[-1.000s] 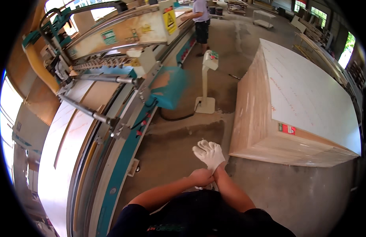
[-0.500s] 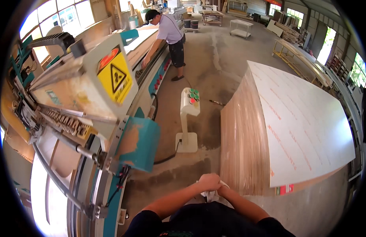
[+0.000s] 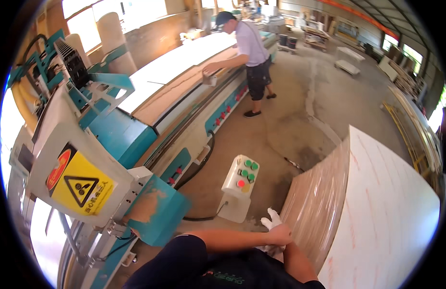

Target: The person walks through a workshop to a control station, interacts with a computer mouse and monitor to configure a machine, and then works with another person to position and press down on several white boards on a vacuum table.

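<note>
My left hand (image 3: pixel 280 234) is bare and closed, gripping a white work glove at the wrist of my right hand. Out of that grip, my right hand (image 3: pixel 273 219) points forward in the white glove, its gloved fingers stretched and partly apart. Below my left hand hangs more white cloth (image 3: pixel 273 250); whether it is a second glove I cannot make out. Just ahead stands a pale control pedestal (image 3: pixel 231 185) with green buttons and a red one. Close on the right is a wrapped stack of white-topped panels (image 3: pixel 391 202).
A long teal and white machine (image 3: pixel 208 106) runs along the left, its housing (image 3: pixel 88 188) bearing a yellow warning label. Beside its bed another person (image 3: pixel 254 48) leans over, one hand on the edge. A black cable (image 3: pixel 199 219) reaches the pedestal's base. Carts and boards stand farther back.
My view has swung left and my hands appear farther right. White gloved fingers now show beyond my left hand. The other person has straightened somewhat, a hand still at the machine.
</note>
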`<action>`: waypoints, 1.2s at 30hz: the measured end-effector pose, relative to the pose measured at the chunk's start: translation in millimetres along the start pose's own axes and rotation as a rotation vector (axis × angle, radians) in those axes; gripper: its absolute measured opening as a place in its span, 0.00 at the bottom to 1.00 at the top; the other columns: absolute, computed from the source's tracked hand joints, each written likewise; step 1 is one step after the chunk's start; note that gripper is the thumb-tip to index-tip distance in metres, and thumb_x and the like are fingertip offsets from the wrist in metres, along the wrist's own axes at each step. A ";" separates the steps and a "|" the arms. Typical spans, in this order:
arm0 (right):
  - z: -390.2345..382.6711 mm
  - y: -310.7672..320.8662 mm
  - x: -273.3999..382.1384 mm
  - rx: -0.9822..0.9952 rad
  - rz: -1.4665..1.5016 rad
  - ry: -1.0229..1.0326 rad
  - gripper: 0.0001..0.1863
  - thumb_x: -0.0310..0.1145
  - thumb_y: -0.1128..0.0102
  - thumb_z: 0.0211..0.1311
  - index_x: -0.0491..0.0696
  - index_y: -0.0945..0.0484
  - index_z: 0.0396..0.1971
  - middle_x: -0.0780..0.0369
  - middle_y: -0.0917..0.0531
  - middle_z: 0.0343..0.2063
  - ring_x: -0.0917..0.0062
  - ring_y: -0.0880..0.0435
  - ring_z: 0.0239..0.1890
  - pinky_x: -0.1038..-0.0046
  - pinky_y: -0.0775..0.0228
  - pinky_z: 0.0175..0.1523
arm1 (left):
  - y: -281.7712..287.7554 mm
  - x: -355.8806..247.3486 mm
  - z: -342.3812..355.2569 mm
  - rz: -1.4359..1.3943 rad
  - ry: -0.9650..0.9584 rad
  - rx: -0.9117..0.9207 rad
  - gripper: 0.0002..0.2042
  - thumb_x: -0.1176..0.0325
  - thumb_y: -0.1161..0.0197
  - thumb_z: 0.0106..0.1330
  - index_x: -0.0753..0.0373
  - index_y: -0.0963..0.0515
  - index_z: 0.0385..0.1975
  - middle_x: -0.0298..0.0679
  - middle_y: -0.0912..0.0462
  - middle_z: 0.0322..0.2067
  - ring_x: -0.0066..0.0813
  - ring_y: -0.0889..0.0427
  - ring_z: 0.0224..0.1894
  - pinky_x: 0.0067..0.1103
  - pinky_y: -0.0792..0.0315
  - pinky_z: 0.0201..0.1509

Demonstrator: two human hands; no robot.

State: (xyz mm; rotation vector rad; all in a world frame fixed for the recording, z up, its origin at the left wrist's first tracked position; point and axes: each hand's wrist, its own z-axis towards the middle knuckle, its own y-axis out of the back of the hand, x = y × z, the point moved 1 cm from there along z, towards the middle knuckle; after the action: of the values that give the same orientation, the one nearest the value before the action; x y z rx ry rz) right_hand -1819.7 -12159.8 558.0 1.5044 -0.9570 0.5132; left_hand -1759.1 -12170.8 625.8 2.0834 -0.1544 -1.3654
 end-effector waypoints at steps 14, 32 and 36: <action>310.7 220.4 39.7 -0.062 0.784 -0.154 0.12 0.33 0.44 0.68 0.38 0.20 0.39 0.59 0.16 0.35 0.75 0.16 0.36 0.75 0.23 0.46 | 283.9 102.2 193.9 -1.337 0.304 -0.782 0.13 0.68 0.42 0.61 0.63 0.22 0.44 0.37 0.20 0.34 0.25 0.23 0.32 0.22 0.28 0.35; 645.4 249.6 64.5 0.520 0.443 -0.038 0.16 0.40 0.43 0.67 0.42 0.18 0.32 0.64 0.16 0.25 0.82 0.20 0.26 0.75 0.29 0.31 | 416.5 176.4 448.1 -1.021 0.263 -0.774 0.16 0.68 0.46 0.66 0.66 0.21 0.50 0.40 0.16 0.42 0.26 0.21 0.49 0.23 0.29 0.55; 732.5 262.1 56.4 0.416 0.170 0.224 0.15 0.40 0.43 0.63 0.43 0.19 0.26 0.53 0.18 0.21 0.64 0.18 0.24 0.65 0.29 0.30 | 478.7 201.6 500.4 -0.452 0.595 -0.992 0.12 0.66 0.46 0.64 0.62 0.19 0.41 0.46 0.16 0.35 0.38 0.18 0.39 0.29 0.24 0.43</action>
State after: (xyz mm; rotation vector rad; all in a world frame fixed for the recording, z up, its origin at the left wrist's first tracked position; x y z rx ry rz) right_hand -2150.3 -12863.1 624.3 1.6940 -0.8379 1.0310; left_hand -1983.8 -12855.9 607.2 1.5586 1.0722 -0.7052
